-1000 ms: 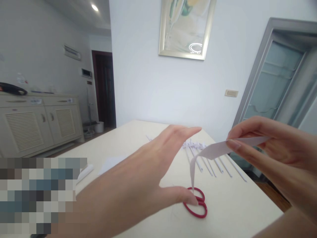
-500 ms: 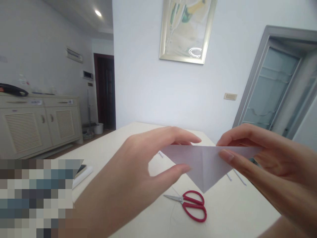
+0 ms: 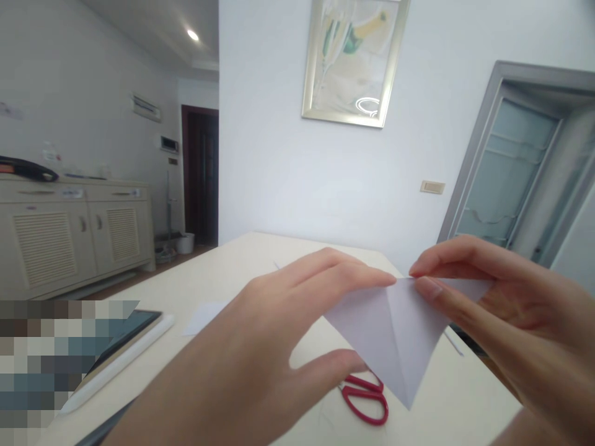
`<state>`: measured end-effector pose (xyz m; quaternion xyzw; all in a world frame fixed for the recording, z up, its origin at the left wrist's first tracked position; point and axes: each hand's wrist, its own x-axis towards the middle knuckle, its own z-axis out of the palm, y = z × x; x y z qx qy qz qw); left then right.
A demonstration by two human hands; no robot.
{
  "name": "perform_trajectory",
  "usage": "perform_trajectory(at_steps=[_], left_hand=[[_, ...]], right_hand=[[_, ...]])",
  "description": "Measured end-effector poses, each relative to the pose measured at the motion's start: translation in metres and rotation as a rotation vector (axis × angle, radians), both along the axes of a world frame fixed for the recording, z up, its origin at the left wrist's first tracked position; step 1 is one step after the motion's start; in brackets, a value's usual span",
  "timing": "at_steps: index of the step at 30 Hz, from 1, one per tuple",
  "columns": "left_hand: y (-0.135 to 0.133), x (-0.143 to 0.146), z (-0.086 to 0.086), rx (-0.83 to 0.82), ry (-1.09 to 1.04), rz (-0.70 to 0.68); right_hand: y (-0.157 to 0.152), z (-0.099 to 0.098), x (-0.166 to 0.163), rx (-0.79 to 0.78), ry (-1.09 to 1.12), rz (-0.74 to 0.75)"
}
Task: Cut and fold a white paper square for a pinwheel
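If pinched too loosely, could slip or crease crooked.
With left hand (image 3: 274, 328) spread, thumb apart from fingers, and right hand (image 3: 534, 316) pinching creased white paper (image 3: 404, 337) above the scissors (image 3: 365, 393), might skew the edge through uneven pulling.

A piece of white paper (image 3: 418, 341), folded to a triangular shape, is held up over the near part of the pale table (image 3: 237, 263), its lowest corner pointing down and slightly right. A crease runs from the upper edge to that corner, parting two smooth panels, the left a touch more shaded than the right. The right hand (image 3: 520, 303) pinches the upper edge between thumb and forefinger, with the right corner extending into its palm. Fingertips of the left hand (image 3: 279, 322) meet the upper edge farther left, hiding the left corner; whether its thumb touches the lower left edge is unclear.
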<state>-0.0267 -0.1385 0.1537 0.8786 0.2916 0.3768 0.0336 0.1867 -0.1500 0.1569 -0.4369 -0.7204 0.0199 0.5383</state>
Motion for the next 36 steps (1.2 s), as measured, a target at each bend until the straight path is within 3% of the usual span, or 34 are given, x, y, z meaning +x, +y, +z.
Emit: perform_trajectory(at_steps=[3, 13, 21, 26, 30, 36], left_hand=[[0.001, -0.002, -0.002, 0.01, -0.039, -0.003], [0.005, -0.003, 0.0, -0.058, -0.093, 0.043], [0.027, -0.002, 0.0, -0.069, -0.116, 0.086], [0.04, -0.001, -0.006, -0.098, -0.292, 0.058], [0.043, -0.003, -0.008, -0.23, -0.411, -0.046], [0.042, -0.007, -0.007, -0.551, -0.426, -0.256]], right_hand=[[-0.003, -0.001, 0.003, -0.075, -0.01, 0.061], [-0.002, 0.001, 0.005, -0.032, -0.089, 0.028], [-0.002, -0.001, -0.004, -0.179, -0.075, 0.206], [0.004, -0.003, -0.007, -0.14, -0.089, 0.12], [0.009, -0.001, -0.003, -0.079, -0.069, 0.136], [0.017, 0.001, -0.001, -0.106, 0.071, 0.258]])
